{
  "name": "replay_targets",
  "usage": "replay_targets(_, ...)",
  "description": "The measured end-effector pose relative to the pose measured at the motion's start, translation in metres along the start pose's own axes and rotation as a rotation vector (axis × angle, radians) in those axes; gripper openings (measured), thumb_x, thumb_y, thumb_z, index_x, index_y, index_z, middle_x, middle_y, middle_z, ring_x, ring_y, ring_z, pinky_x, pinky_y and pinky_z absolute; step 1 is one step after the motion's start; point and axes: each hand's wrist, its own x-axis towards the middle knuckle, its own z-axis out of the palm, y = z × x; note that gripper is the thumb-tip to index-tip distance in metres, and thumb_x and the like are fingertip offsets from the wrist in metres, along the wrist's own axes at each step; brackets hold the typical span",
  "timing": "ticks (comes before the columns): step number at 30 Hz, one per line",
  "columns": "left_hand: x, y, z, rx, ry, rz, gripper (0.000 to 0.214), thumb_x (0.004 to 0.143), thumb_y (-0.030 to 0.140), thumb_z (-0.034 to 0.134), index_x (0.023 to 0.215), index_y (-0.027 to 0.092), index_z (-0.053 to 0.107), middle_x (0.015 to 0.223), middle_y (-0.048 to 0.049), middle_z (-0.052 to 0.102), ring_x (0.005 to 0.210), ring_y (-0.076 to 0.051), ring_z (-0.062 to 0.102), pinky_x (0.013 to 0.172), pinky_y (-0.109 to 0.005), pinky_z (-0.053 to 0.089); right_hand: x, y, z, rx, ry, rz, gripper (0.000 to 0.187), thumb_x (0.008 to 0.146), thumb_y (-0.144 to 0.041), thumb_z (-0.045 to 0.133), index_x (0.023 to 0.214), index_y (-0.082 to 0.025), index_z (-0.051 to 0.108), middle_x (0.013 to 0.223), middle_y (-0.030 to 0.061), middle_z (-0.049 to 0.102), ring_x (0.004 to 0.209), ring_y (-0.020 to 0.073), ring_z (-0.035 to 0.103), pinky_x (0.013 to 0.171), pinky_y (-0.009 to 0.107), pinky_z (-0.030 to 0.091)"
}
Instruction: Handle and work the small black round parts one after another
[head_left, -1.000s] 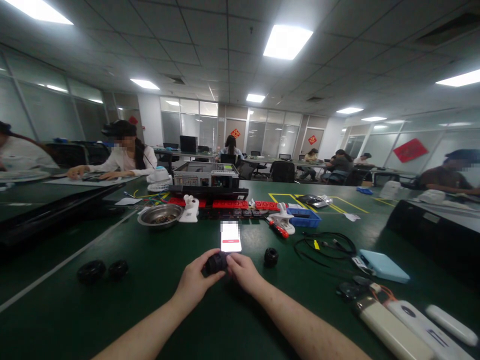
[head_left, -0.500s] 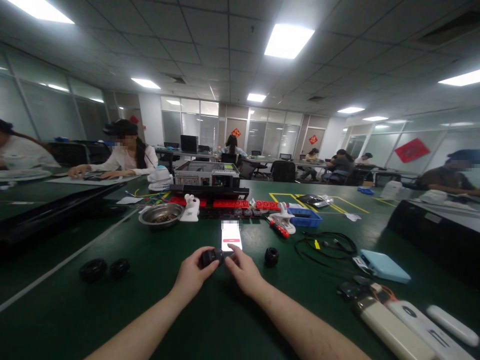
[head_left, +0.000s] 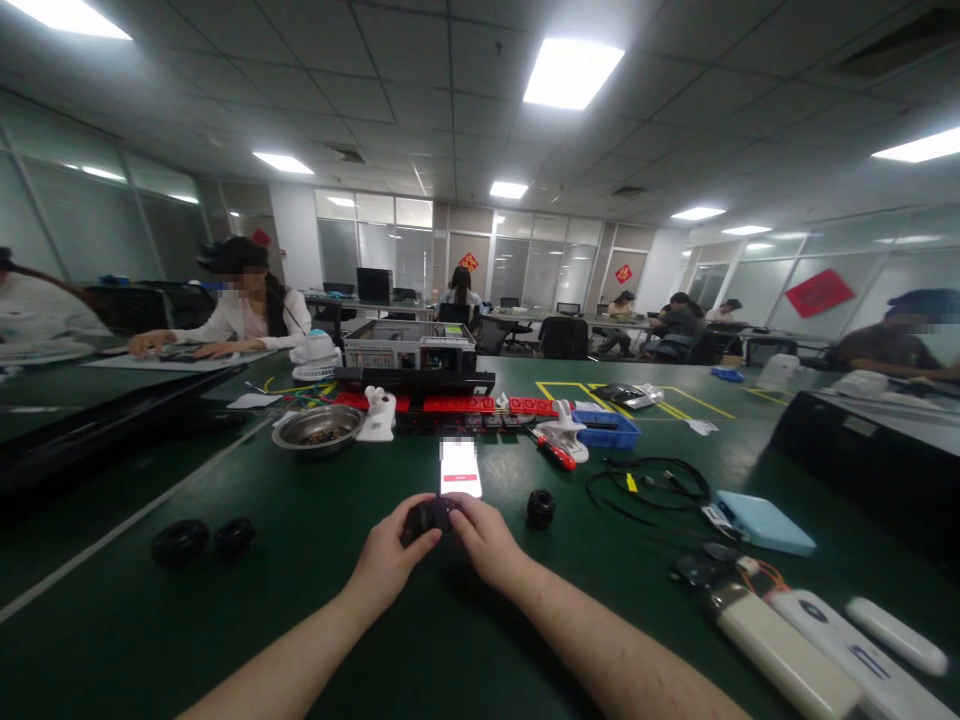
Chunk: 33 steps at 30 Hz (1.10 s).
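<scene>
Low over the green table, in the middle of the head view, my hands meet around a small black tyre-like piece (head_left: 421,516). My left hand (head_left: 391,548) is closed on its left side, thumb along the near face. Against the right end, where a dark hub-like part shows, my right hand (head_left: 484,537) is closed with thumb and fingers. My fingers cover much of the piece. Just beyond them is a phone (head_left: 460,480) with a lit screen. One chunky black tyre (head_left: 540,508) rests to the right; two more tyres (head_left: 180,541) lie to the left.
A metal bowl (head_left: 319,430) holding small parts stands behind on the left. Farther back are an open computer case (head_left: 409,350), a blue tray (head_left: 607,430) and red-handled pliers (head_left: 556,451). Cables (head_left: 652,485), a light-blue box (head_left: 765,522) and a cream power bank (head_left: 784,645) occupy the right.
My right index finger, stretched toward the phone earlier, has drawn back and curled onto the black piece. The whole view has shifted slightly.
</scene>
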Motion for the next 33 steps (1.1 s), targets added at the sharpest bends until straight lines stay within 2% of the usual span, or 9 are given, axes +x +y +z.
replay_targets(4,0.006,-0.002,-0.002,-0.238,-0.073,-0.2,0.057,0.065,0.06,0.048,0.093,0.011,0.054,0.086,-0.011,0.064,0.074,-0.023,0.063,0.064,-0.033,0.049,-0.006,-0.009,-0.003,-0.211,-0.027,-0.16,0.041,0.08,-0.02,0.047,0.12,-0.02,0.042,0.112,0.0072,0.053,0.099,0.019,0.049,0.086,0.033,0.039)
replay_targets(8,0.009,-0.003,-0.003,-0.347,-0.101,-0.295,0.05,0.064,0.054,0.054,0.086,0.01,0.055,0.072,-0.0071,0.064,0.065,-0.02,0.063,0.06,-0.03,0.049,-0.009,-0.013,-0.002,-0.279,-0.033,-0.268,0.044,0.078,-0.013,0.045,0.121,-0.022,0.041,0.119,0.0066,0.049,0.108,0.0178,0.044,0.091,0.033,0.036)
replay_targets(11,0.009,-0.002,-0.004,-0.289,-0.028,-0.266,0.046,0.063,0.047,0.059,0.092,0.011,0.056,0.083,-0.0086,0.064,0.075,-0.022,0.062,0.063,-0.03,0.049,-0.01,-0.011,0.0,-0.239,-0.009,-0.224,0.055,0.075,-0.015,0.05,0.127,-0.023,0.033,0.124,0.0074,0.045,0.113,0.0197,0.04,0.095,0.038,0.032)
replay_targets(14,0.009,-0.002,-0.004,-0.192,0.081,-0.207,0.046,0.065,0.043,0.058,0.1,0.013,0.055,0.098,-0.0104,0.062,0.089,-0.024,0.059,0.068,-0.032,0.049,-0.007,-0.004,0.002,-0.107,0.047,-0.021,0.066,0.075,-0.028,0.054,0.132,-0.021,0.021,0.126,0.0104,0.041,0.115,0.0222,0.039,0.094,0.041,0.031)
replay_targets(18,0.008,-0.002,-0.003,-0.05,0.153,-0.089,0.044,0.064,0.034,0.061,0.102,0.015,0.054,0.1,-0.0088,0.061,0.092,-0.023,0.058,0.08,-0.035,0.046,0.002,0.012,0.006,0.061,0.053,0.2,0.042,0.084,-0.043,0.036,0.114,-0.016,0.048,0.098,0.0091,0.06,0.094,0.0198,0.054,0.083,0.035,0.039)
replay_targets(20,0.006,-0.001,-0.002,-0.009,0.123,-0.04,0.044,0.063,0.029,0.062,0.104,0.017,0.054,0.104,-0.0078,0.06,0.095,-0.023,0.056,0.083,-0.035,0.045,0.005,0.019,0.008,0.13,0.035,0.242,0.045,0.085,-0.046,0.029,0.096,-0.013,0.058,0.076,0.0062,0.062,0.076,0.0175,0.058,0.073,0.031,0.043)
replay_targets(26,-0.003,0.005,0.002,0.142,0.016,0.095,0.041,0.062,0.025,0.062,0.102,0.024,0.057,0.109,-0.0041,0.058,0.105,-0.024,0.05,0.088,-0.039,0.041,0.006,0.021,0.012,0.215,0.006,0.225,0.047,0.084,-0.046,0.031,0.069,-0.012,0.059,0.056,0.0016,0.055,0.054,0.0125,0.052,0.054,0.024,0.041)
replay_targets(31,-0.002,0.004,0.002,-0.048,0.009,-0.013,0.043,0.065,0.034,0.061,0.105,0.019,0.054,0.106,-0.0076,0.059,0.098,-0.024,0.055,0.082,-0.036,0.045,0.002,0.007,0.005,0.154,0.002,0.12,0.024,0.081,-0.032,0.045,0.094,-0.016,0.058,0.078,0.0027,0.061,0.07,0.0138,0.055,0.065,0.025,0.043)
replay_targets(33,0.0,0.001,0.004,-0.185,0.018,-0.123,0.043,0.07,0.041,0.054,0.103,0.015,0.053,0.098,-0.0104,0.062,0.087,-0.024,0.06,0.073,-0.035,0.049,0.0,0.003,0.001,0.043,-0.007,0.016,0.032,0.078,-0.027,0.051,0.109,-0.019,0.052,0.092,0.0043,0.061,0.081,0.016,0.055,0.072,0.028,0.043)
